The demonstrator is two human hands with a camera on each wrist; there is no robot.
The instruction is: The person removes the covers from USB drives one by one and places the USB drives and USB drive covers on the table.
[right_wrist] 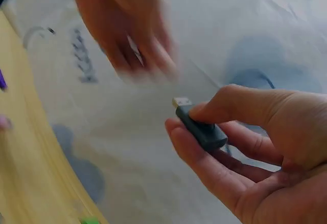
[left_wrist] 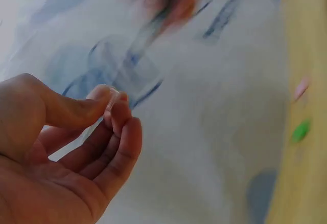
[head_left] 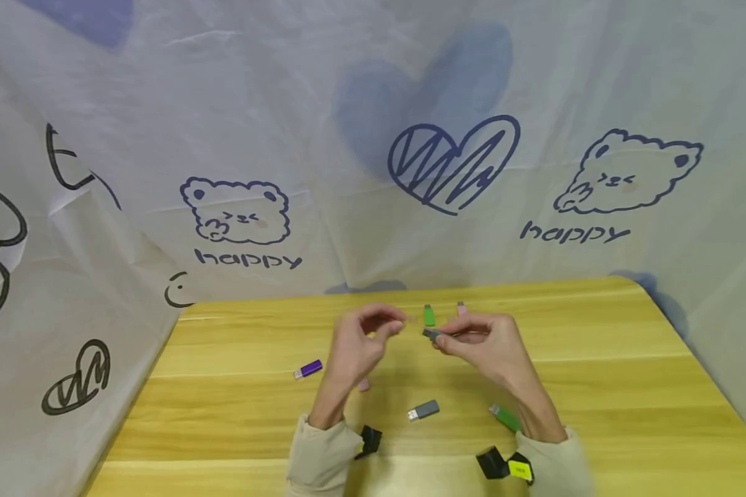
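Note:
My right hand (head_left: 481,342) pinches a dark grey USB stick (right_wrist: 202,127) between thumb and fingers, above the table. The stick's metal plug points toward the left hand. My left hand (head_left: 360,345) is a short way to the left, thumb tip against fingertips. Between them it pinches a small clear piece (left_wrist: 114,99), which looks like a cap, mostly covered by the fingers. The hands are apart. In the left wrist view the right hand is blurred; in the right wrist view the left hand is blurred.
On the wooden table (head_left: 224,414) lie more USB sticks: purple (head_left: 309,370) at left, grey (head_left: 424,411) in front, green (head_left: 505,417) by the right wrist, green (head_left: 429,315) and pink (head_left: 462,308) at the back. The left wrist partly hides a pink item (head_left: 363,384). A printed cloth (head_left: 348,241) hangs behind.

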